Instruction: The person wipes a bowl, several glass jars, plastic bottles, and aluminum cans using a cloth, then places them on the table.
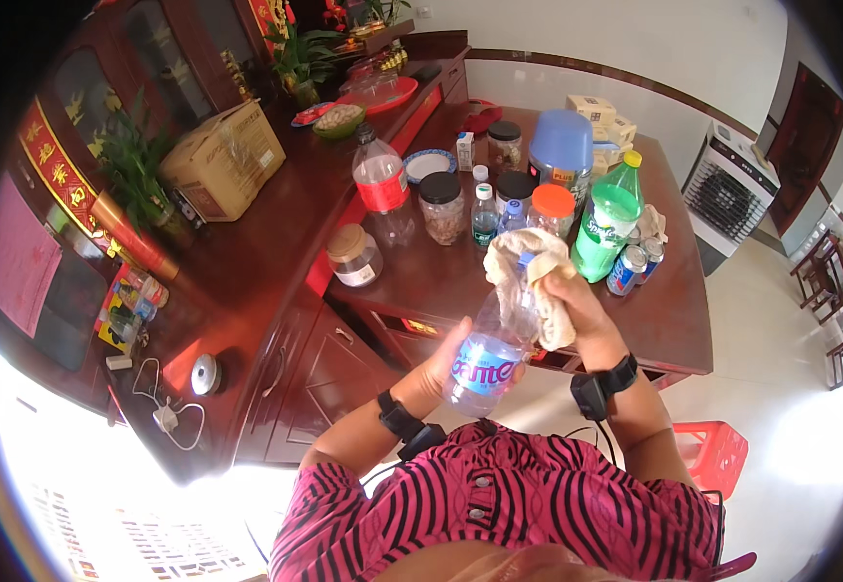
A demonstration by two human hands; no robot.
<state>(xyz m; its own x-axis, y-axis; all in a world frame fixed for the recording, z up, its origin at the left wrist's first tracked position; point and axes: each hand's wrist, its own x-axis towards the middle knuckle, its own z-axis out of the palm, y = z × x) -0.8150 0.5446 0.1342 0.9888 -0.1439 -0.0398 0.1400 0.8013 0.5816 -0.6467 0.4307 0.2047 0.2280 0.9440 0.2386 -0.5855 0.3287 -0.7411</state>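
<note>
A large clear plastic bottle (489, 324) with a blue and pink label is tilted in front of my chest, its blue cap pointing away from me. My left hand (452, 364) grips its lower part by the label. In my right hand (580, 305) is a cream cloth (530, 251), bunched around the bottle's neck and shoulder. Part of the cap shows through the folds. Behind the cloth, on the dark red wooden table (654, 320), stand a jar with an orange lid (553, 202), a small blue-capped bottle (512, 217) and a green Sprite bottle (608, 218).
Several lidded jars, including a jar with a tan lid (354, 254), and a red-labelled bottle (383, 185) crowd the table. Soda cans (626, 270) sit by its right edge. A cardboard box (225, 160) rests on the left cabinet. A red plastic stool (719, 458) stands on the floor at right.
</note>
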